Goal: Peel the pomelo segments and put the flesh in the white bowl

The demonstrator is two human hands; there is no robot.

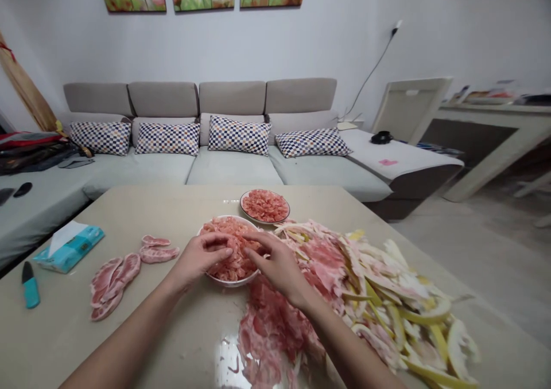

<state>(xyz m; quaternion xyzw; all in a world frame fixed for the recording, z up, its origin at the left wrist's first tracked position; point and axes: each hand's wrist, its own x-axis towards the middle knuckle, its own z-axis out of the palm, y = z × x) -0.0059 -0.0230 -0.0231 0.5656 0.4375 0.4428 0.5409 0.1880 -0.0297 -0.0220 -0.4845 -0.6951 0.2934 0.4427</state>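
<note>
My left hand (pixel 205 254) is over the left side of a white bowl (pixel 232 284) heaped with loose pink pomelo flesh (pixel 235 260). Its fingers and thumb are bent but apart, and I see nothing between them. Across from it, my right hand (pixel 278 263) reaches over the bowl's right side, fingers curved, thumb separate, also without a visible piece in it. Behind the bowl stands a dark-rimmed plate (pixel 247 210) piled with more pomelo flesh. Several unpeeled pomelo segments (pixel 112 283) lie on the table to the left.
Pink membranes (pixel 273 331) and yellow-and-white pomelo peels (pixel 400 314) cover much of the table's right side. At the left are a blue tissue pack (pixel 71 248) and a knife with a turquoise handle (pixel 31 288). A sofa (pixel 232 165) stands beyond the table (pixel 181 337).
</note>
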